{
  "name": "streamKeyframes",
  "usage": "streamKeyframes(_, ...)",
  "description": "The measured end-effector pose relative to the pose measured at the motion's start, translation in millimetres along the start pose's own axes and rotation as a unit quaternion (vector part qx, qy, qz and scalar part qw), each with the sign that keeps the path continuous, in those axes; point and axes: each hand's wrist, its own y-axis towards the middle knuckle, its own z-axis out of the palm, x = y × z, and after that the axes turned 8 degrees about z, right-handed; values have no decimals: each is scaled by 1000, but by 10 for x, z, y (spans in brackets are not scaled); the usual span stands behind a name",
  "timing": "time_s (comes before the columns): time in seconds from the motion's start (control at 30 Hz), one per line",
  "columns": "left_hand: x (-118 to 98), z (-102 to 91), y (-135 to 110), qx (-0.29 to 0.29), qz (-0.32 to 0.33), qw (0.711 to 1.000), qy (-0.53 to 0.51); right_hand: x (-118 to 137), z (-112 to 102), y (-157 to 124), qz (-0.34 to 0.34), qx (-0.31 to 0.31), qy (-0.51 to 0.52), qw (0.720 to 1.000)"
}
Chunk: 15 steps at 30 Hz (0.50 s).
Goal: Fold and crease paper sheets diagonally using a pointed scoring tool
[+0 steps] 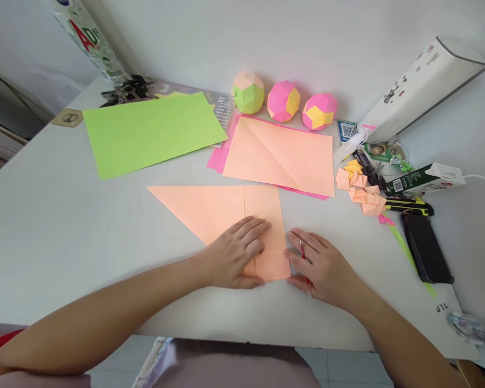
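Observation:
A folded sheet of peach paper (pixel 202 207) lies flat on the table, its long point to the left and a vertical crease on its right part. My left hand (pixel 240 253) rests palm down on it, fingers lying flat near the crease. At the sheet's right edge is my right hand (pixel 319 264), its curled fingers touching the lower right corner. Between those fingers sits a thin red tool (pixel 302 250) with a narrow pointed tip; its exact kind is hard to make out. The fingers partly hide it.
Behind lie a creased peach sheet (pixel 283 156) over pink paper, and a green sheet (pixel 153 134). Several paper balls (pixel 283 101) line the wall. At right are folded paper pieces (pixel 367 196), a box cutter (pixel 410 205), a black phone (pixel 426 248) and a carton (pixel 424 179).

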Motion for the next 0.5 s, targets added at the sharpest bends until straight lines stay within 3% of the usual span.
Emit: streamKeyframes(0.5, 13, -12, 4, 43, 12, 999, -3, -34, -8, -2, 12, -17, 34, 999)
